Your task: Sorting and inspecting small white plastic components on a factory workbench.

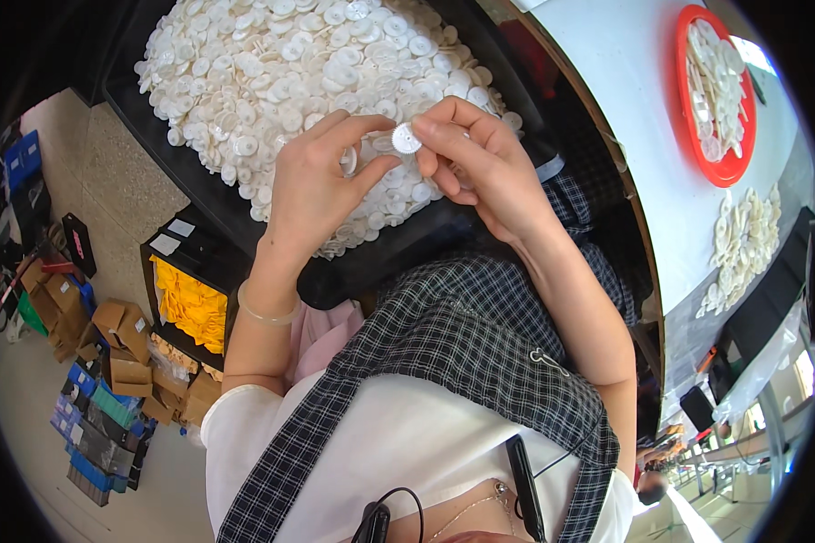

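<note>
Head view: we held a small white disc (pixel 407 138) pinched between left hand (pixel 312 185) and right hand (pixel 475 163) fingertips, just above the heaped black tray (pixel 199 195) on our lap. It looked light, rigid, slick plastic; gripping by the rim seemed safest.

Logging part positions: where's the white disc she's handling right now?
Head view, upper centre: the white disc is pinched between the left hand and right hand, just above the heaped tray of white discs.
</note>
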The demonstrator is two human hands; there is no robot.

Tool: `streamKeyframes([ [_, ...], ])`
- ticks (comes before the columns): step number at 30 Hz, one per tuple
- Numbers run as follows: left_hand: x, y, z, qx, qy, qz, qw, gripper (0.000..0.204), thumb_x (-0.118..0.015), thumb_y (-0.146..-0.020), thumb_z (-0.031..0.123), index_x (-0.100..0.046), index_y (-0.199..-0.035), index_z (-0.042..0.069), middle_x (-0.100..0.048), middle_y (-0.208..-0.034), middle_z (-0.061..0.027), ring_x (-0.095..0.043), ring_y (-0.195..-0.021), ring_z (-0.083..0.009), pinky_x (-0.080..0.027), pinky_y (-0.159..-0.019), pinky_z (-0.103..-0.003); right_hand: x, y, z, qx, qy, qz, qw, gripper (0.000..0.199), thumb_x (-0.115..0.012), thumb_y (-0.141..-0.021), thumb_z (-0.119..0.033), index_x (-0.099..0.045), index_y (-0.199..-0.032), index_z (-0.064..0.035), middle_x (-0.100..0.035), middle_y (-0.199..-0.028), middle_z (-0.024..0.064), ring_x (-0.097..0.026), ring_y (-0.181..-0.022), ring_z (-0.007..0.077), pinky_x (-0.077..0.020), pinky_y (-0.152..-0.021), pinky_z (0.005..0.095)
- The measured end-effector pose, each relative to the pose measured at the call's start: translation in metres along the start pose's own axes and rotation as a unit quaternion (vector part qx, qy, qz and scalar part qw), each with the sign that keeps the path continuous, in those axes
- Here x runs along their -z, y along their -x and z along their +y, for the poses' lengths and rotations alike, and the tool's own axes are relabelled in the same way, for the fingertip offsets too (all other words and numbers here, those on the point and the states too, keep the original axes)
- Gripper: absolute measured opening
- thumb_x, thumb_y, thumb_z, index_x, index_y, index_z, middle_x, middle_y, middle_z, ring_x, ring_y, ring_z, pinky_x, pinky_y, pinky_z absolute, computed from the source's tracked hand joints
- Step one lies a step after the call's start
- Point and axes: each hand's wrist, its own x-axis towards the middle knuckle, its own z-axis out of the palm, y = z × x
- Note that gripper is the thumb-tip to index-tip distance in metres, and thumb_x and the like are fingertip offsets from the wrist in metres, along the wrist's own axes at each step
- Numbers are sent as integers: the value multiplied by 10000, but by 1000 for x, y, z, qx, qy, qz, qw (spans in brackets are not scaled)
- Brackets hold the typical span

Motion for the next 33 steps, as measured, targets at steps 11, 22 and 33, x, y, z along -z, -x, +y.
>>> streamKeyframes([
  [11,-1,2,-3,-4,-54,-5,999,204,-755,-734,136,-696,-928,113,-590,-734,-59,-576,-596,-223,-447,-541,-312,3,1,-2,25,-24,-19,999,193,-575,-950,-257,-550,-896,-73,-592,-694,15,-436,-513,9,-245,-412,154],
  [22,11,3,-2,178,507,-77,840,118,-527,-966,177,-496,-997,68,-521,-691,16,-427,-585,-16,-282,-482,-164,7,3,1,54,18,-27,998,129,-566,-916,-175,-547,-913,-47,-617,-870,74,-575,-632,56,-310,-432,157],
  [33,-2,2,18,64,395,-47,915,213,-516,-935,84,-497,-1135,12,-576,-761,-34,-545,-727,-89,-424,-691,-230,11,6,2,51,80,15,995,152,-642,-903,-200,-624,-942,-54,-537,-647,-32,-480,-551,19,-268,-443,150],
])
